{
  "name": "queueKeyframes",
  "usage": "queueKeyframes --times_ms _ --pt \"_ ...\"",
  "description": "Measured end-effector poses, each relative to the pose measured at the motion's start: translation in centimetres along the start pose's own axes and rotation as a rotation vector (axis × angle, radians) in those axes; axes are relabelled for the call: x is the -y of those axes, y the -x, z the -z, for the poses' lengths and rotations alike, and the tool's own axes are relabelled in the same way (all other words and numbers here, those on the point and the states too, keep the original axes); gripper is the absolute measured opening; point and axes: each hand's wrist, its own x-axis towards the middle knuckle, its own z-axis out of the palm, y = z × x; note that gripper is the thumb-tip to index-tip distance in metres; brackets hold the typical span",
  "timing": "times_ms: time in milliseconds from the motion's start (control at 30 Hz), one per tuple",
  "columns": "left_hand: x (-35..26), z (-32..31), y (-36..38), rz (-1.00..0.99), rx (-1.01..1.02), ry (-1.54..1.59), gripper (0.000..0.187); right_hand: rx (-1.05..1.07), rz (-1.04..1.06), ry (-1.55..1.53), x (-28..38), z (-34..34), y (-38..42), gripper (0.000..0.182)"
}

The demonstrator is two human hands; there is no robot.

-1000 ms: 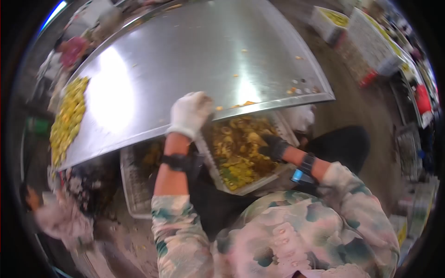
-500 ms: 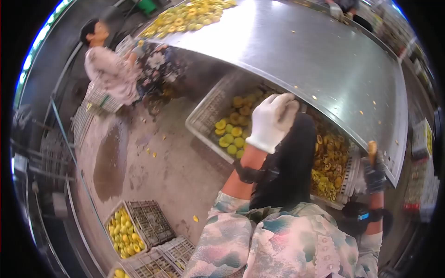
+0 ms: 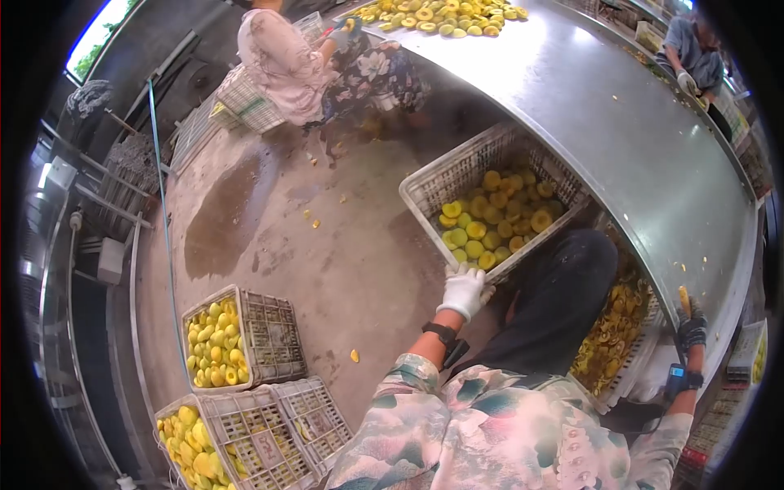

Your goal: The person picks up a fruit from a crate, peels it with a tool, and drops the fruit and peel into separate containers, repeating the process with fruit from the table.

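My left hand (image 3: 465,291), in a white glove, is at the near corner of a plastic crate (image 3: 420,214), with its fingers curled on the rim. Inside that crate lie yellow-green halved fruits (image 3: 494,214). My right hand (image 3: 692,328), in a dark glove, is by the metal table's near edge. It is closed on a tool with a light wooden-looking handle (image 3: 684,299); the rest of the tool is hidden. Below the table, beside my knee, a second crate (image 3: 653,322) holds brownish-yellow fruit scraps (image 3: 606,351).
The metal table (image 3: 621,139) slopes along the right, with a heap of fruit halves (image 3: 445,16) at its far end. Crates of yellow fruit (image 3: 216,339) stand at lower left. One person (image 3: 282,61) sits at upper left, another (image 3: 694,57) across the table. A puddle (image 3: 224,220) lies on the floor.
My view has turned left. My left hand has moved from above the fruit crate, near the table edge, down to the crate's near corner. My right hand still holds the tool.
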Motion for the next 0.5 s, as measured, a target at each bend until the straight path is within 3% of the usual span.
queueKeyframes --times_ms 67,100,133,167,200,233,267,333,500 --pt "-0.2 -0.3 -0.2 0.051 0.063 -0.026 0.030 -0.009 0.081 0.184 2.9 0.4 1.6 0.039" --pt "0.4 -1.5 -0.4 0.108 0.133 0.149 0.028 0.004 0.241 0.352 4.2 0.9 2.7 0.038" --pt "0.0 -0.8 -0.7 0.080 0.091 0.086 0.024 0.012 0.365 0.534 4.0 1.2 3.3 0.037" --pt "-0.1 -0.8 -0.9 0.078 0.043 0.042 0.022 0.182 0.493 0.923 -0.8 -0.2 2.3 0.035" --pt "-0.3 -1.1 -0.9 0.092 0.035 0.013 0.023 0.351 0.086 0.861 4.0 0.9 3.4 0.036" --pt "0.2 -2.3 -0.7 0.065 -0.025 -0.046 0.026 0.056 0.187 0.543 1.6 -0.7 2.8 0.035" --pt "0.4 -2.7 -0.6 0.038 -0.048 -0.103 0.028 0.135 0.107 0.231 6.5 1.3 3.0 0.035" --pt "-0.1 -2.5 -0.6 0.067 -0.002 -0.161 0.030 0.170 0.052 0.177 9.5 2.5 3.0 0.040" --pt "0.7 -4.7 -1.0 0.137 0.156 -0.197 0.033 0.048 0.102 0.174 6.6 0.6 2.8 0.036"
